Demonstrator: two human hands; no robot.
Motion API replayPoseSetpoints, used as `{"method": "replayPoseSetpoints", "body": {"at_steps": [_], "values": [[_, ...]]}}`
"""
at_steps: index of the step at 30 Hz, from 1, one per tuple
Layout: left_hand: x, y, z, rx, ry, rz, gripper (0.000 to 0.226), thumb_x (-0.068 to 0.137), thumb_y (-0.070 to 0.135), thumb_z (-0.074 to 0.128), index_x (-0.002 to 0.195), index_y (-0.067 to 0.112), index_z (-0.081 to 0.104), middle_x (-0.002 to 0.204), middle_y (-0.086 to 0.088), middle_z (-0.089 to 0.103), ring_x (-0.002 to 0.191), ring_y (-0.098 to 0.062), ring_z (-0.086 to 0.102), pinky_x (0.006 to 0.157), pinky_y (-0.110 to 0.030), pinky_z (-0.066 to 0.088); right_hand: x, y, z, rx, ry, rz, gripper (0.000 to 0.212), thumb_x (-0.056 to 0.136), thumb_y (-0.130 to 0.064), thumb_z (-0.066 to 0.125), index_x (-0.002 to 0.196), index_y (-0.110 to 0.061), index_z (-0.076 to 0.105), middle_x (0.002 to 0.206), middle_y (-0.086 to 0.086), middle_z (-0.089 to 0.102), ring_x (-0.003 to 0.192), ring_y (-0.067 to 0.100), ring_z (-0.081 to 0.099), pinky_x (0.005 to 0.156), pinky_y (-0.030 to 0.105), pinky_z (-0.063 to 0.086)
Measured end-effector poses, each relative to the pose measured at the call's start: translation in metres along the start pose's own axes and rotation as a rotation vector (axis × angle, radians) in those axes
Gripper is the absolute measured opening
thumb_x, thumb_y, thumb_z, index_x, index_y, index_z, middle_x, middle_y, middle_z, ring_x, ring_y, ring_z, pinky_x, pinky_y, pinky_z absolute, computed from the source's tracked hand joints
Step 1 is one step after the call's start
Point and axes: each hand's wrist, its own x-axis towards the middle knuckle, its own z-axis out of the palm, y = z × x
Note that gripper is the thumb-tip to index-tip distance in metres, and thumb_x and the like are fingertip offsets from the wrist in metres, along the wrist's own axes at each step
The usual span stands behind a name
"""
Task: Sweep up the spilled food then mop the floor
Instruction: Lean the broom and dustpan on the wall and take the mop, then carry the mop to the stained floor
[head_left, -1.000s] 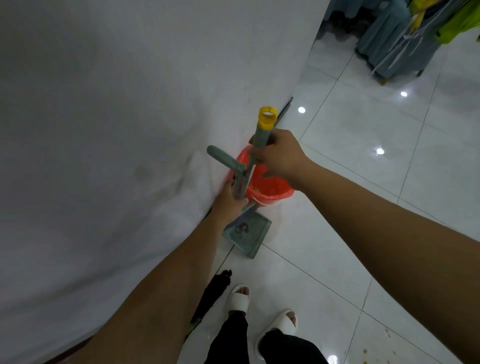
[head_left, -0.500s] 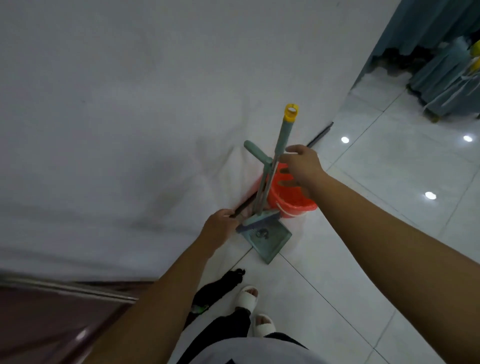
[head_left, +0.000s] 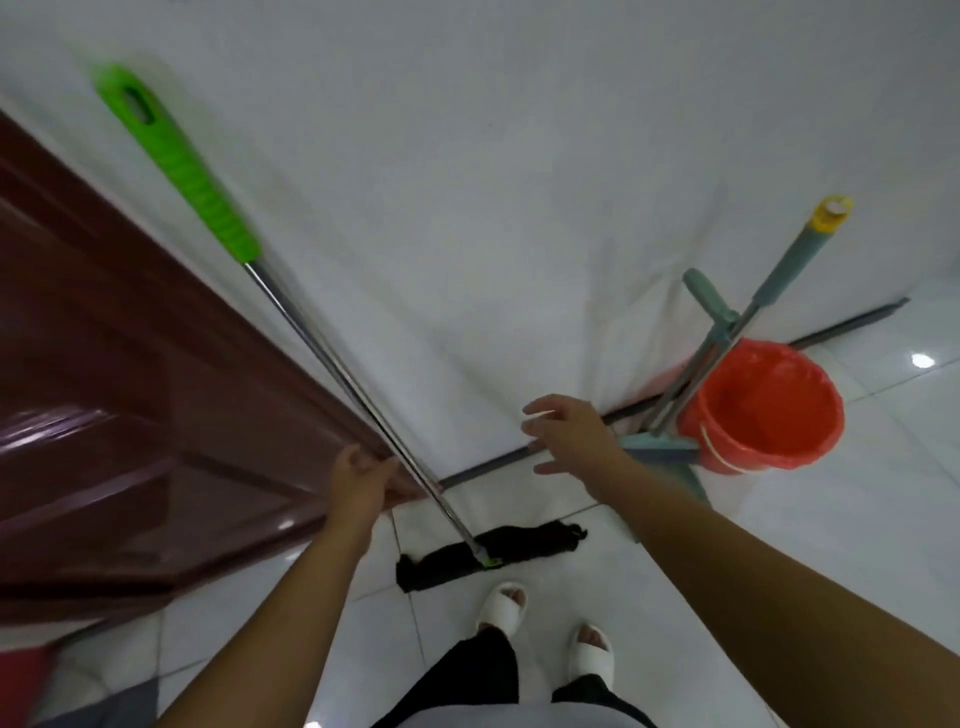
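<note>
Two hands reach out ahead of us toward the mop (head_left: 343, 364), which leans against the white wall (head_left: 519, 156). Our left hand (head_left: 363, 480) sits right at the mop's metal pole, low down, fingers curled toward it — whether they have closed on the pole we cannot tell. Our right hand (head_left: 569, 434) hangs to the right of the pole, apart from it, fingers spread and holding nothing.

The mop's green grip (head_left: 179, 161) points up and to the left, and its dark cloth head (head_left: 488, 553) lies flat on the white tiled floor (head_left: 779, 545), just in front of our white slippers (head_left: 501, 605). Left of the pole stands a dark brown door (head_left: 130, 389), its edge touching our left hand.

Well to the right of the mop, the broom and dustpan (head_left: 727, 343) stand propped against the wall — grey-green handles, one with a yellow cap — touching an orange bucket (head_left: 761, 408).
</note>
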Motion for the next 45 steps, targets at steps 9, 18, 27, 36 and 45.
{"method": "replayPoseSetpoints", "body": {"at_steps": [9,18,27,36,45], "values": [[0.055,0.061,-0.02,0.058,-0.242,0.263,0.023,0.086,0.019,0.074,0.106,0.014,0.064,0.09,0.0,0.064,0.082,-0.016,0.056,0.069,-0.026,0.042,-0.012,-0.06,0.106,-0.277,0.012,-0.31,0.039,0.083,-0.023,0.074,0.12,-0.021,0.062,0.111,0.003,0.061,0.087,0.021,0.064,0.077,0.038,0.057],[0.048,0.047,-0.023,0.301,-0.771,0.477,0.011,0.098,0.028,0.056,0.105,0.021,0.062,0.088,0.007,0.063,0.085,-0.013,0.059,0.074,-0.013,0.045,-0.045,-0.102,0.186,-0.338,0.412,-0.452,0.06,0.083,-0.037,0.075,0.137,-0.03,0.05,0.134,-0.001,0.051,0.12,0.013,0.05,0.098,0.03,0.043],[-0.015,0.011,0.002,0.581,-1.101,0.696,0.022,0.099,0.036,0.051,0.107,0.018,0.061,0.092,0.006,0.062,0.08,-0.009,0.056,0.072,-0.023,0.043,-0.163,-0.071,0.183,0.121,0.877,-0.506,0.039,0.087,-0.003,0.051,0.12,-0.014,0.069,0.103,-0.002,0.068,0.089,0.016,0.062,0.077,0.032,0.055],[-0.092,-0.087,-0.015,0.915,-1.369,0.869,0.014,0.098,0.034,0.053,0.099,0.023,0.061,0.093,0.001,0.066,0.088,-0.017,0.062,0.077,-0.028,0.046,-0.356,0.057,0.183,0.812,0.555,-0.251,0.061,0.091,-0.063,0.045,0.108,-0.01,0.069,0.118,0.016,0.065,0.097,0.037,0.065,0.082,0.052,0.056],[-0.149,-0.225,-0.061,1.259,-1.455,0.91,0.015,0.094,0.008,0.052,0.093,0.021,0.059,0.093,-0.007,0.062,0.079,-0.022,0.056,0.074,-0.035,0.05,-0.533,0.173,0.272,0.556,0.565,-0.101,0.071,0.089,-0.053,0.046,0.123,0.007,0.061,0.121,0.025,0.066,0.103,0.042,0.065,0.069,0.044,0.059]]}}
